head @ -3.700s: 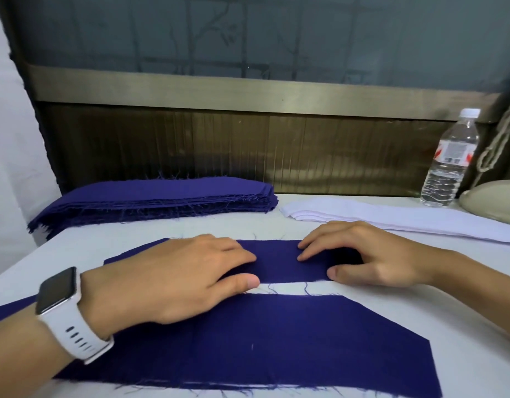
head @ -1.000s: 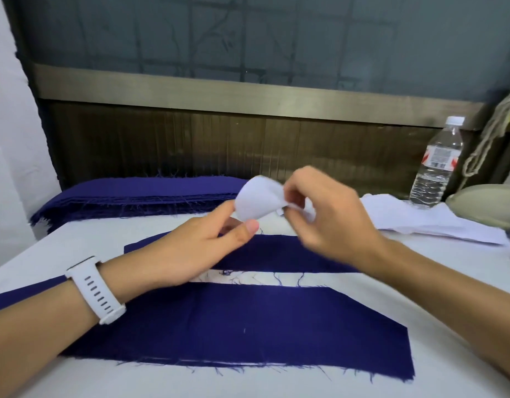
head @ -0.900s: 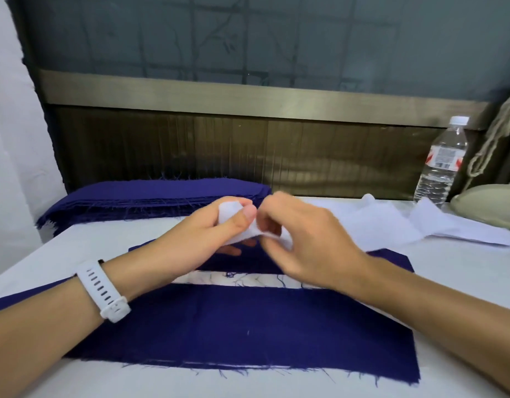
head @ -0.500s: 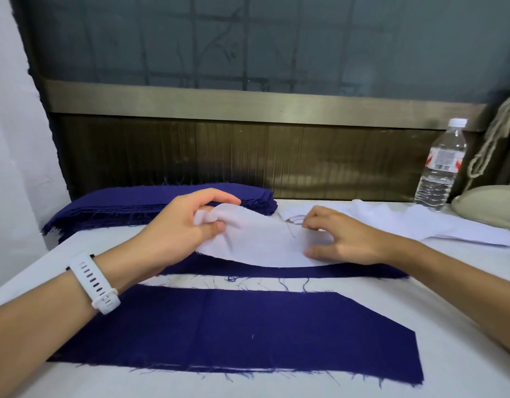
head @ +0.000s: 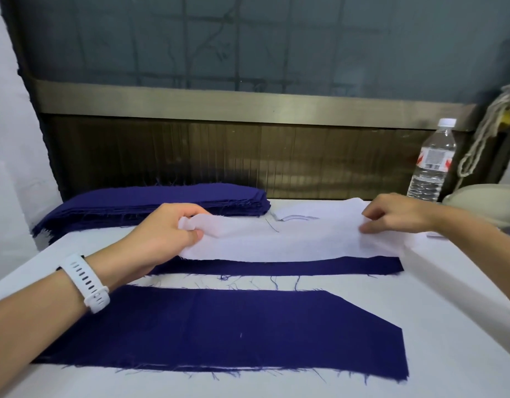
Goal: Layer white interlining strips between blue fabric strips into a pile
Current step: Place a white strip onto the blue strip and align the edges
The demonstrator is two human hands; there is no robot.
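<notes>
Lengthwise, interlining strip [head: 276, 242] between hands [head: 165, 235] [head: 397, 215]

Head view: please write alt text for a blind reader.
The left hand and right hand hold a white interlining strip by its ends over a blue fabric strip on the table. A wider blue piece lies nearer, a blue stack behind.

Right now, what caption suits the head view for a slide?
Left hand and right hand hold white interlining strip over blue fabric strip.
</notes>
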